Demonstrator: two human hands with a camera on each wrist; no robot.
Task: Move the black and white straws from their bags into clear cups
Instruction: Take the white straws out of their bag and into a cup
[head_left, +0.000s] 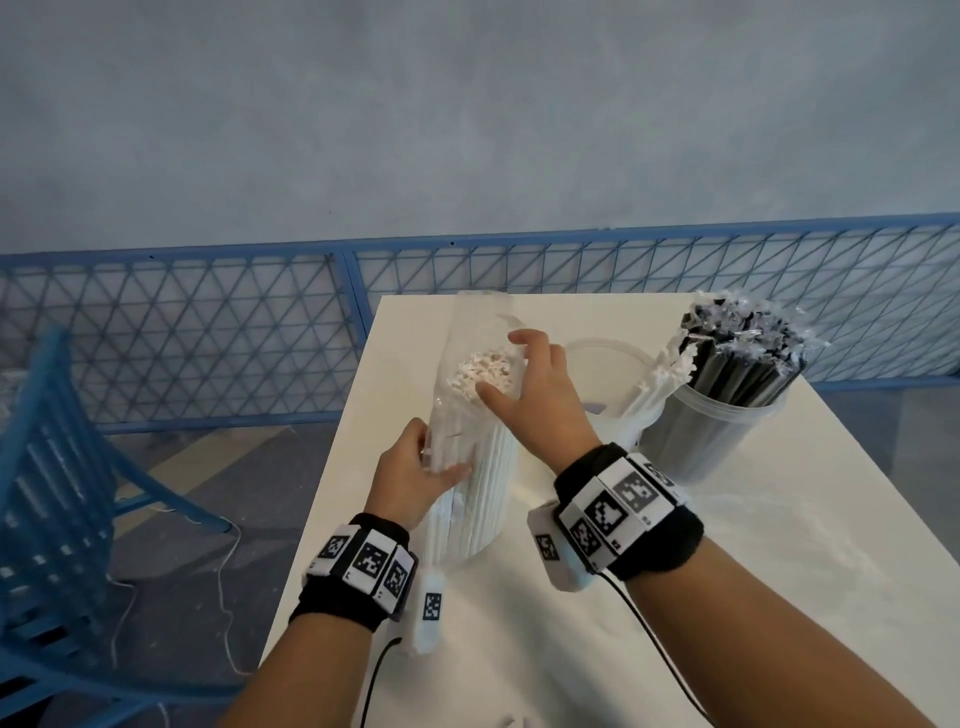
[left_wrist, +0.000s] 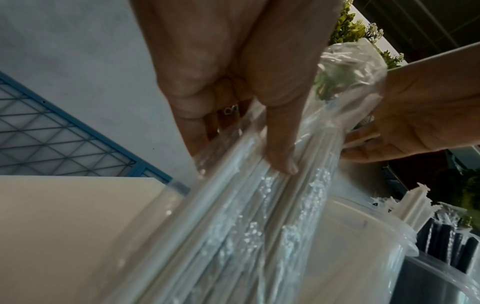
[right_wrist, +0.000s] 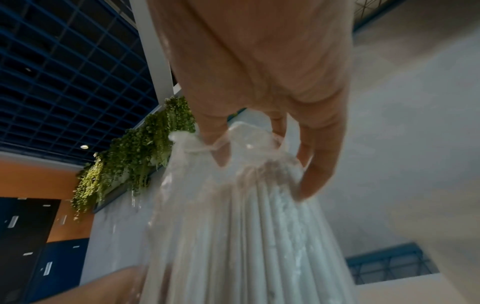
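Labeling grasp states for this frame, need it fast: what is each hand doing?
Left hand: grips the side of the bag of white straws.
Right hand: fingers curled over the bag's open top, at the straw ends.

No legible text, brand, number or sign appears in any view. The wristbands (head_left: 626, 512) carry only black-and-white square marker patterns, which hold no readable characters.

Both hands (head_left: 415, 467) (head_left: 535, 389) raised (fingers (left_wrist: 281, 156) curled)
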